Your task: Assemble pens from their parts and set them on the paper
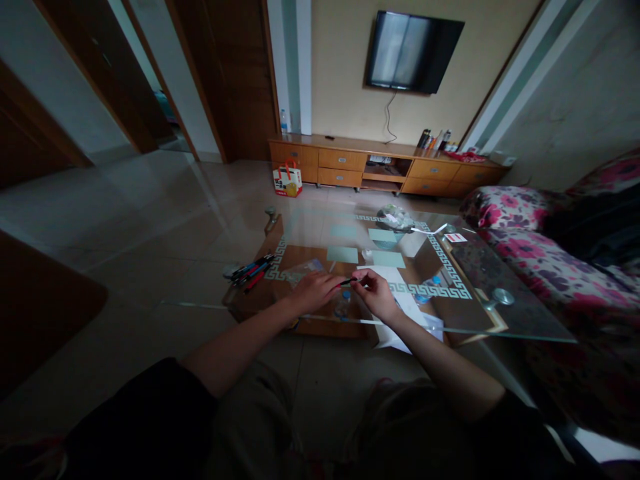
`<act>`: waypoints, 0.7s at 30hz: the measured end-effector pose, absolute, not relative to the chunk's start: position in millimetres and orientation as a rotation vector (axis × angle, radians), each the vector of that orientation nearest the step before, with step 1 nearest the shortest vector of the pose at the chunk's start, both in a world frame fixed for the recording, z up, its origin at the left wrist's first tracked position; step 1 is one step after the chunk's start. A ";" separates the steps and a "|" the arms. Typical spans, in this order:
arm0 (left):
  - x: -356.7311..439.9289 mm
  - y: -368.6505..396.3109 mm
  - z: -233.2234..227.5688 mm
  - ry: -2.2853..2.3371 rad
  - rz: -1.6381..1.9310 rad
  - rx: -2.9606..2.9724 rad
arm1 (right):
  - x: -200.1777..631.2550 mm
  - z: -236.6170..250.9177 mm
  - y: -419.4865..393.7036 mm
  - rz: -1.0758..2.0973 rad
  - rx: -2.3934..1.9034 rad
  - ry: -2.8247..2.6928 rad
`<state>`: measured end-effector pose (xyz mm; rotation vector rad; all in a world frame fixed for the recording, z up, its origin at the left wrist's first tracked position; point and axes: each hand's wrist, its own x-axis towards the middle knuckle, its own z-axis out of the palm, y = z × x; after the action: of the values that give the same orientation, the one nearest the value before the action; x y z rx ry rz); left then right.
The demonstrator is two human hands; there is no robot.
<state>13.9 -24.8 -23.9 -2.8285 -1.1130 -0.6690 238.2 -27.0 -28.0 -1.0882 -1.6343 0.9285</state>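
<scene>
**Q:** Glass formed the tabletop (pixel 500 320); what did the two hands do above it?

**A:** The left hand (pixel 314 291) and the right hand (pixel 376 293) met over the near edge of the tabletop. Between them ran a slim dark pen (pixel 349 281), lying roughly level. The fingers of the left hand were curled about one end and the fingers of the right hand pinched the other, so both hands grasped the same pen.

**Q:** Where did the pen lie relative to the other things?

**A:** It was held just above the glass, over a white sheet of paper (pixel 400 313) that hung past the near edge beneath the right hand. A bundle of pens (pixel 250 271), blue, red and black, rested on the tabletop to the left of the left hand, near but apart from it.

**Q:** What else appeared in the figure?

**A:** Pale green cards (pixel 343 255) lay farther back on the glass. A floral sofa (pixel 520 233) stood to the right. A wooden cabinet (pixel 385 167) ran along the far wall beneath a wall-mounted television (pixel 413 50), and a small red-and-white bag (pixel 287 180) sat on the floor before the cabinet.
</scene>
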 end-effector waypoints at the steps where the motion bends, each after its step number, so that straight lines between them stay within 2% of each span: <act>1: 13.7 -24.7 -24.6 -1.117 -0.668 -2.829 | 237.8 -28.3 -27.1 0.921 -1.089 -1.621; 14: 11.8 -24.6 -28.0 -1.178 -0.673 -2.789 | 257.0 -16.7 -16.7 0.879 -1.091 -1.499; 21: 13.0 -24.6 -30.5 -1.221 -0.711 -2.801 | 278.0 -13.5 -11.4 0.730 -1.186 -1.465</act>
<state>13.0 -24.6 -30.5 -2.8007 -1.2213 -0.7106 278.0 -11.4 -13.5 -1.1857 -1.4648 0.7298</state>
